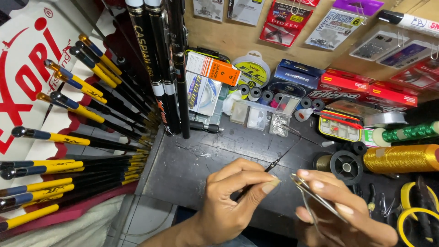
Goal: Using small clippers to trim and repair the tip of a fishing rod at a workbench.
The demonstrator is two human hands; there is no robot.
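Your 2 hands sit near edge of the dark bench [192, 160], close together but not touching. Left hand [228, 201]: fingers curled, thumb + forefinger pinched shut on 1 thin dark rod tip [274, 163], which angles up-right away from you. Right hand [340, 208]: fingers closed round 1 slim metal wire guide [315, 196], its upper end just beside the rod tip; can't tell if they touch. Far left: fan of yellow/black rods [82, 114], approx. a dozen, butts pointing left. 3 black rod sections [160, 68] stand upright at far centre. Right side: 1 gold thread spool [400, 158], 1 green thread spool [407, 132], 1 small black spool [346, 167]. Far centre: 3 small clear boxes [258, 116], contents too small to tell; 1 yellow-rimmed tackle box [340, 126] w/ small bits in compartments. Red line boxes [366, 87] stacked far right, count unclear. Packets hang on the far wall [283, 20].
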